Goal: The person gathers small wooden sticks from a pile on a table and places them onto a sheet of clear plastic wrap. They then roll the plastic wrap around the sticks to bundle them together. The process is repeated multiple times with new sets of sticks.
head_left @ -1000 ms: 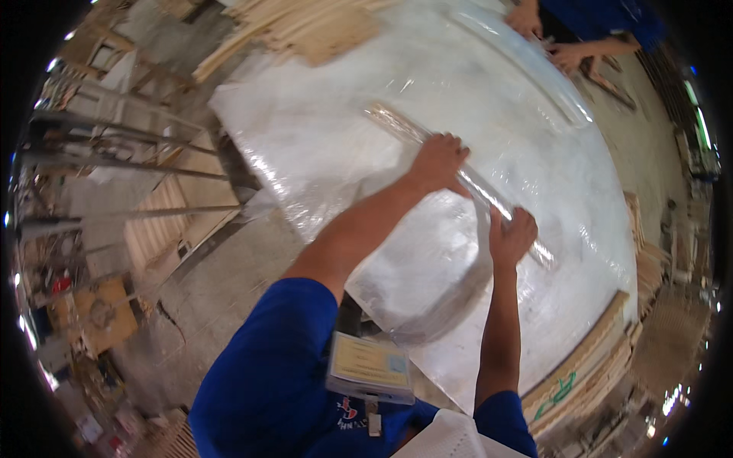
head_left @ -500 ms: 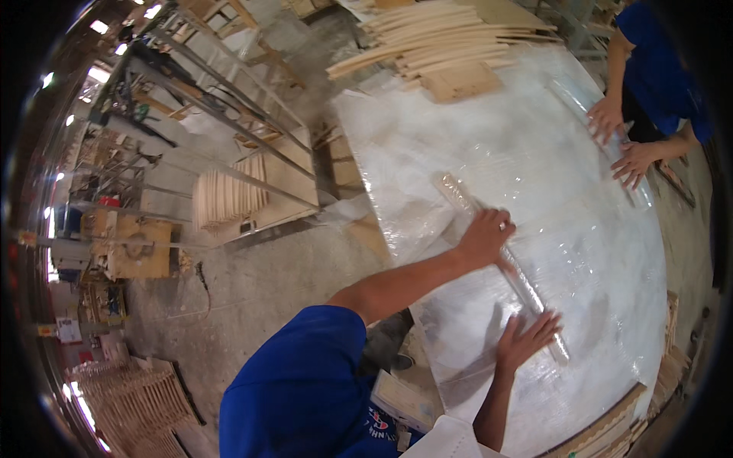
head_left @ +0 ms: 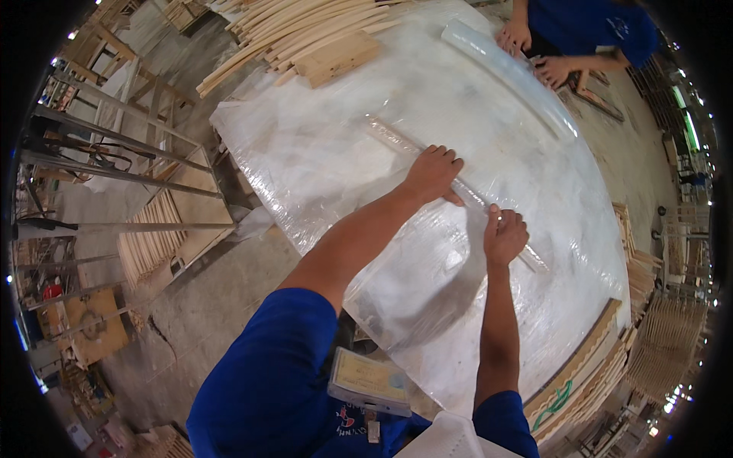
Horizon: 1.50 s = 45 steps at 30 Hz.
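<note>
A long, slim strip wrapped in clear plastic film lies slantwise over the film-covered table. My left hand curls over its middle, with the thumb on the near side. Lower down toward the right end, my right hand closes around the same strip, fingers bent and thumb on top. Both ends of the strip stick out past my hands. What lies inside the wrapping is hard to make out.
Across the table a co-worker's hands are by another length of clear film. Curved wooden slats and a flat board are stacked at the far left. Wavy-edged wooden pieces line the near right edge. A metal-framed rack stands left.
My view has swung to the right. My right hand, formerly flat with fingers spread on the strip, is now closed around it and nearer the left hand. The co-worker's hands have drawn back from the film.
</note>
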Available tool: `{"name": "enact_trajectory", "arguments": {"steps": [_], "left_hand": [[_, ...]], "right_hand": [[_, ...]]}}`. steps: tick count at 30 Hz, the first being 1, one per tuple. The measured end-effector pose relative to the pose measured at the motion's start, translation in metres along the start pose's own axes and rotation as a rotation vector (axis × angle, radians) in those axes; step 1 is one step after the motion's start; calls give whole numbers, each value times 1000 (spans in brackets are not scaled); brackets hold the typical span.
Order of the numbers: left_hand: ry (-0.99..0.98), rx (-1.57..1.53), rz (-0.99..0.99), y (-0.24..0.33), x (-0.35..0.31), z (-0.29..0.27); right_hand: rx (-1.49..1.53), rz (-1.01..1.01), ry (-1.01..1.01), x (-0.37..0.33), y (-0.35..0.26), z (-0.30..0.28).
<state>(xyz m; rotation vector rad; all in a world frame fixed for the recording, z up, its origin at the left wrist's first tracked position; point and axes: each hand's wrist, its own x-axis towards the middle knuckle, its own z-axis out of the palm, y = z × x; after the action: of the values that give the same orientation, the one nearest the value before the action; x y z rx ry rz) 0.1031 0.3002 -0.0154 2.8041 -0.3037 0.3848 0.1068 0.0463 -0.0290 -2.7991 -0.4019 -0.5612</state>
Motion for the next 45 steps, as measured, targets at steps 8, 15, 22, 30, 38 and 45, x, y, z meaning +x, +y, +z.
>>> {"name": "enact_trajectory", "arguments": {"steps": [8, 15, 22, 30, 38, 45], "left_hand": [[-96, -62, -87, 41, -113, -11], [90, -241, -198, 10, -62, -17], [302, -77, 81, -12, 6, 17], [-105, -66, -58, -22, 5, 6], [-25, -86, -80, 13, -160, -24], [-217, -60, -123, 5, -117, -53]], "right_hand": [[79, -98, -25, -161, -17, -65], [197, 27, -212, -165, -21, -56], [-52, 18, 89, 29, 17, 6], [-9, -45, -5, 29, 4, 16], [297, -136, -41, -116, -39, -48], [157, -137, -218, -168, -27, -63]]}}
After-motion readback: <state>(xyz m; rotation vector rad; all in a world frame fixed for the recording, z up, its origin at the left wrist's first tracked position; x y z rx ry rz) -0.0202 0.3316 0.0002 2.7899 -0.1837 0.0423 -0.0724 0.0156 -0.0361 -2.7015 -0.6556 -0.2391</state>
